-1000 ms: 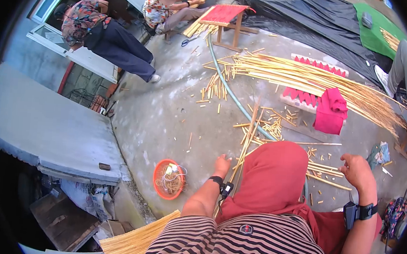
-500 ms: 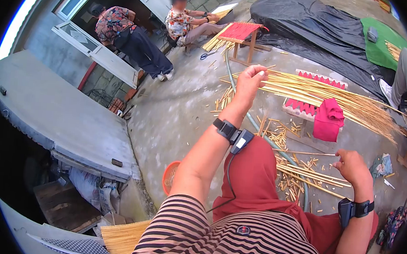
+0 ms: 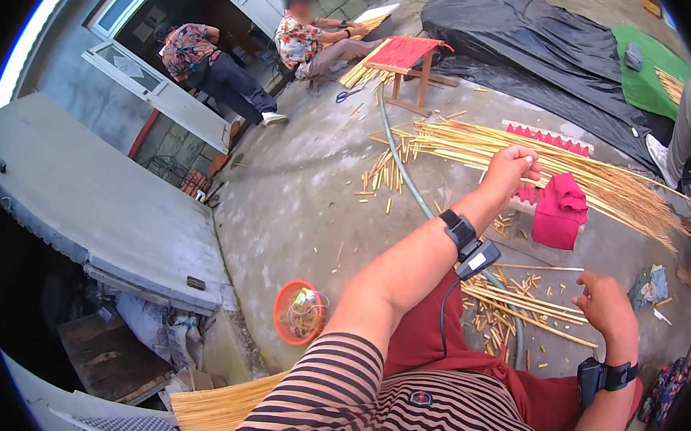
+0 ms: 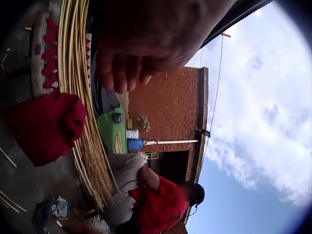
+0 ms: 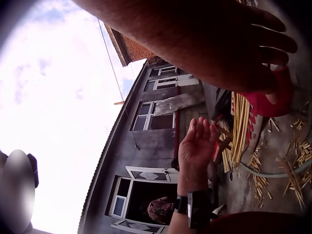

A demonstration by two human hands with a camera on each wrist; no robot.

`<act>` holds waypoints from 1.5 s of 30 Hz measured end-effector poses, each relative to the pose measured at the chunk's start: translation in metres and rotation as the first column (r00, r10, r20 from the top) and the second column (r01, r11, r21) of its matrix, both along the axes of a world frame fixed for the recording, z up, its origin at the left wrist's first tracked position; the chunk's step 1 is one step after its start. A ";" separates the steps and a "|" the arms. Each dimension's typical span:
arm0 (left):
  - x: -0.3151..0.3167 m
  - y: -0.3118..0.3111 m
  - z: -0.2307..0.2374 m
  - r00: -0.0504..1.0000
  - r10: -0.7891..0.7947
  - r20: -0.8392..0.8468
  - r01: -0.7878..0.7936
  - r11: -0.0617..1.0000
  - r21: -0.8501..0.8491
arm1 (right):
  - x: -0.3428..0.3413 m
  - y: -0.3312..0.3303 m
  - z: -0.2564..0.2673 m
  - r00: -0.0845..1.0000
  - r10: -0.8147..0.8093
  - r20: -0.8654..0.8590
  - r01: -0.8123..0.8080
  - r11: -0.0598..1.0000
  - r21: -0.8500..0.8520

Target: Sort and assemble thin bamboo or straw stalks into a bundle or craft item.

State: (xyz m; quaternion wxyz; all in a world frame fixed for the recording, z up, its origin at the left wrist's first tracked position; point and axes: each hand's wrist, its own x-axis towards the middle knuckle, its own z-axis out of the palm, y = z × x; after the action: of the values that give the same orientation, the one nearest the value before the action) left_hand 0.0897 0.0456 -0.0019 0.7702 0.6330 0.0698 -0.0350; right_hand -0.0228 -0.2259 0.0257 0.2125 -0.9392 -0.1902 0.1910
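My left hand (image 3: pixel 513 167) is raised over the bundle of long yellow stalks (image 3: pixel 455 139), beside a folded magenta cloth (image 3: pixel 560 210); whether it touches the stalks I cannot tell from the head view. Its fingers are loosely bent with nothing between them, and the right wrist view shows the same left hand (image 5: pixel 197 146) with its palm bare. Off to the right, my right hand (image 3: pixel 607 307) hangs above the ground near cut stalks (image 3: pixel 524 300), fingers apart and holding nothing. The left wrist view has the cloth (image 4: pixel 51 124) and the bundle's brushy ends (image 4: pixel 95 170).
An orange basket (image 3: pixel 300 312) with stringy material stands left of my legs. A hose (image 3: pixel 401 167) crosses the ground. Beyond are a red-topped wooden stand (image 3: pixel 409 53), black sheeting (image 3: pixel 525 52) and two people by the doorway. Another person sits at the right, partly visible.
My left hand has risen from beside my leg, passed over the bundle's left end and moved right toward the magenta cloth. The right hand has barely moved. The head view has shifted.
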 end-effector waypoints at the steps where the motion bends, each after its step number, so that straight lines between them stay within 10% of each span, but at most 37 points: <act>1: 0.000 0.007 -0.006 0.997 0.060 -0.049 -0.061 0.998 -0.017 | 0.001 0.001 -0.001 1.000 0.002 0.000 -0.002 1.000 0.001; 13: 0.011 0.038 0.024 0.999 0.041 0.012 -0.037 0.973 -0.227 | 0.014 -0.001 -0.029 0.997 -0.020 -0.077 0.015 0.998 -0.057; 22: 0.031 0.015 0.002 0.978 -0.001 0.210 0.032 0.989 -0.143 | 0.020 -0.006 -0.033 0.997 -0.017 -0.077 0.014 0.999 -0.046; 27: 0.037 0.003 0.007 0.911 -0.047 0.411 -0.036 0.981 0.192 | 0.023 -0.022 -0.038 0.997 0.032 -0.070 -0.041 0.991 -0.130; 32: 0.048 -0.011 -0.017 0.761 -0.372 0.532 -0.296 0.532 0.794 | 0.024 -0.026 -0.022 0.993 -0.054 -0.106 0.043 0.994 -0.104; 37: 0.057 -0.046 -0.051 0.757 -0.523 0.391 -0.249 0.323 0.913 | 0.023 -0.035 -0.016 0.996 -0.061 -0.072 0.054 0.994 -0.093; 40: 0.057 -0.064 -0.060 0.778 -0.468 0.420 -0.251 0.381 0.890 | 0.020 -0.038 -0.013 0.998 -0.059 -0.032 0.057 0.996 -0.061; 45: 0.039 -0.079 -0.060 0.821 -0.570 0.032 -0.036 0.004 0.999 | 0.022 -0.047 -0.015 0.998 -0.051 -0.032 0.049 0.997 -0.063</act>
State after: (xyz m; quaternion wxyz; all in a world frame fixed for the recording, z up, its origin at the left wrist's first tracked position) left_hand 0.1288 -0.0336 -0.0615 0.0977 0.9688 -0.2274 0.0126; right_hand -0.0009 -0.2727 0.0103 0.1913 -0.9465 -0.1570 0.2072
